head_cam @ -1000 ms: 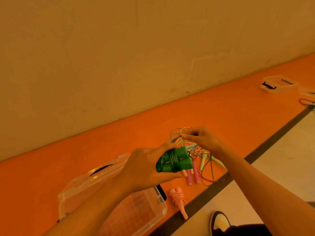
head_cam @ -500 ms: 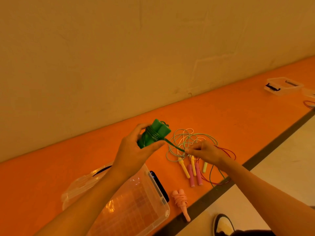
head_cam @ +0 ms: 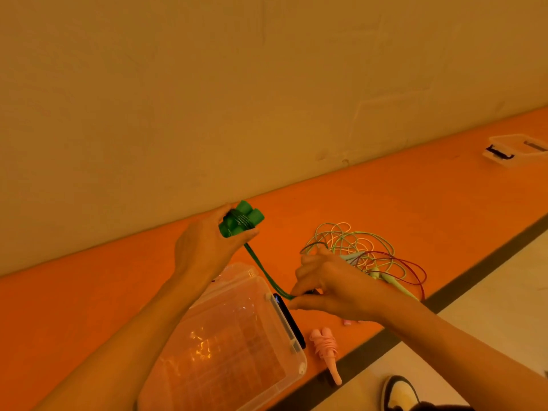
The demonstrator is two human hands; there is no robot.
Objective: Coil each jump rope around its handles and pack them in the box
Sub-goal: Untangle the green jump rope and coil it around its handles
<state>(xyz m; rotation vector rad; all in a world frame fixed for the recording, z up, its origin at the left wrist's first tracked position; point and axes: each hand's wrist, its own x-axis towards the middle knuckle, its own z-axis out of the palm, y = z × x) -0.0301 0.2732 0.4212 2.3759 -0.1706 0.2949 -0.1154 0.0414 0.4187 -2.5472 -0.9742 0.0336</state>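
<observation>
My left hand (head_cam: 204, 250) grips the two green handles (head_cam: 241, 219), raised above the orange surface with green rope wound around them. The loose green rope (head_cam: 264, 272) runs taut down and to the right, where my right hand (head_cam: 329, 287) pinches it just above the box's black latch. The clear plastic box (head_cam: 231, 348) stands open below my left forearm. A coiled pink jump rope (head_cam: 324, 347) lies to the right of the box. Behind my right hand sits a tangle of loose ropes (head_cam: 355, 247) with pale green handles.
The orange surface (head_cam: 415, 203) runs along a beige wall, and a dark strip marks its front edge. A second clear box (head_cam: 513, 149) sits far to the right. A black-and-white shoe (head_cam: 397, 393) shows on the floor at the bottom right.
My left hand has lifted the green handles up and to the left. My right hand has drawn the green rope down toward the box's latch, pulling it taut.
</observation>
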